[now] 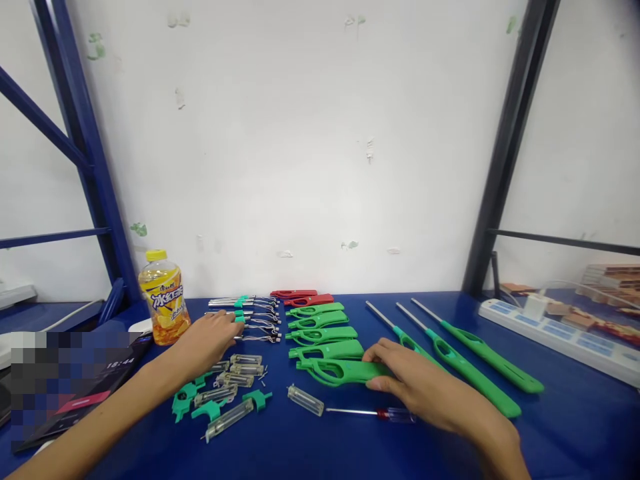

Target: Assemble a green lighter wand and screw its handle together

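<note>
My left hand (207,341) reaches over the blue table (320,447) to a row of metal tube assemblies with green tips (253,319); its fingertips touch one and close loosely round it. My right hand (425,390) rests on the nearest green plastic lighter shell (333,371), thumb and fingers closed on its right end. More green shells (320,330) lie stacked behind it, with two red shells (303,297) at the back. Clear fuel tanks with green trigger parts (227,393) lie below my left hand.
Three assembled green long-nosed lighters (465,363) lie right of my hand. A red-handled screwdriver (370,413) and a clear tank (306,399) lie in front. A yellow drink bottle (163,303) stands left, a phone (85,390) beside it, a power strip (560,337) far right.
</note>
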Available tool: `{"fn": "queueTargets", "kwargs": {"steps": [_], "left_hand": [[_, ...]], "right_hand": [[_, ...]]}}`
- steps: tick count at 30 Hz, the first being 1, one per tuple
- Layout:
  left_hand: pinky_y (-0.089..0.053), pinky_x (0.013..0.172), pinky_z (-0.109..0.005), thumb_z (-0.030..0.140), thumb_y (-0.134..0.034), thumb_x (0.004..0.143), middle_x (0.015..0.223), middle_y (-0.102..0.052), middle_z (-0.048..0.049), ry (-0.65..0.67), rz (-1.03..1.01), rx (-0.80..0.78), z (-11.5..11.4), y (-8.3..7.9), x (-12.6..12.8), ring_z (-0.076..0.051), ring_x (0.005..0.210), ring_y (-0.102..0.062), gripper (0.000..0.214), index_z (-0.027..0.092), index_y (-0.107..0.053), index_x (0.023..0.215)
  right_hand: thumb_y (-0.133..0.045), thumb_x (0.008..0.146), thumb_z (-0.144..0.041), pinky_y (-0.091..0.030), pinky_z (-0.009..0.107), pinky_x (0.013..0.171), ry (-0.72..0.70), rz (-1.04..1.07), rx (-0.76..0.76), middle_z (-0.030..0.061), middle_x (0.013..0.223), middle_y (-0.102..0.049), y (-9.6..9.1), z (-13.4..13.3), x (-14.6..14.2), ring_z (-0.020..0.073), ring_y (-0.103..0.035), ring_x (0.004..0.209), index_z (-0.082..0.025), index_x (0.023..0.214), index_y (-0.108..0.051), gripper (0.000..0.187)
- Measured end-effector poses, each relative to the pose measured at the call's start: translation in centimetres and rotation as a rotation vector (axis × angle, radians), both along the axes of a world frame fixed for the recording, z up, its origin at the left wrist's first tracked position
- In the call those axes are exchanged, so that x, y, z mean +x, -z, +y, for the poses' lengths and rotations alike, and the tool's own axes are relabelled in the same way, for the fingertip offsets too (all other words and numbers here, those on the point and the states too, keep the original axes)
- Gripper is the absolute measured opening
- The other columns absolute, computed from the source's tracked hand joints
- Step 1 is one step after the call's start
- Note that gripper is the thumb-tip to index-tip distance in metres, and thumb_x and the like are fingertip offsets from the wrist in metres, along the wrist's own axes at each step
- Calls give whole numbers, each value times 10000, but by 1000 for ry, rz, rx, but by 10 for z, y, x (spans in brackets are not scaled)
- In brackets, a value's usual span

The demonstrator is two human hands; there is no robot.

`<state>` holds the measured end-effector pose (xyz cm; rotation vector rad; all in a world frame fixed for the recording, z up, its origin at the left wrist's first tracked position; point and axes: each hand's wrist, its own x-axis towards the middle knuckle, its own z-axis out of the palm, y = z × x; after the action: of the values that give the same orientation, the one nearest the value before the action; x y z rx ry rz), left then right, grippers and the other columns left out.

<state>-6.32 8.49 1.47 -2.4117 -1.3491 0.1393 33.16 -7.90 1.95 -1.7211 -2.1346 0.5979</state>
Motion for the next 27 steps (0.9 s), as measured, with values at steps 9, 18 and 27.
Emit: {"fn": "queueTargets", "kwargs": {"steps": [9, 18, 27], "left_hand": [[-649, 978, -481, 434, -740, 1065, 1331, -730, -89, 9, -5, 25, 5, 7, 2, -247, 1132, -745, 366, 195, -692, 1338], [-650, 947, -471, 372, -542, 1155, 1184, -750, -77, 139, -217, 246, -45, -30, 5, -237, 1015, -769, 283, 191, -680, 1322], [-516, 621, -58, 328, -258, 1228, 1105, -764, 53, 408, -540, 369, -144, 37, 3, -27, 721, -803, 391, 374, -623, 1360]], "right_hand": [[-647, 1028, -319, -483, 312, 1057, -52, 11, -82, -4, 1295, -737, -10, -44, -4, 248, -685, 1218, -337, 1228, -707, 210], [-718, 1052, -234, -502, 369, 1100, 39, -106, -158, 7, 1313, -753, -16, -38, -37, 265, -694, 1260, -284, 1235, -731, 190], [-749, 1015, -132, -633, 389, 1002, -83, -237, 21, 60, 1275, -775, 17, -23, -35, 278, -779, 1148, -260, 1245, -743, 264]]}}
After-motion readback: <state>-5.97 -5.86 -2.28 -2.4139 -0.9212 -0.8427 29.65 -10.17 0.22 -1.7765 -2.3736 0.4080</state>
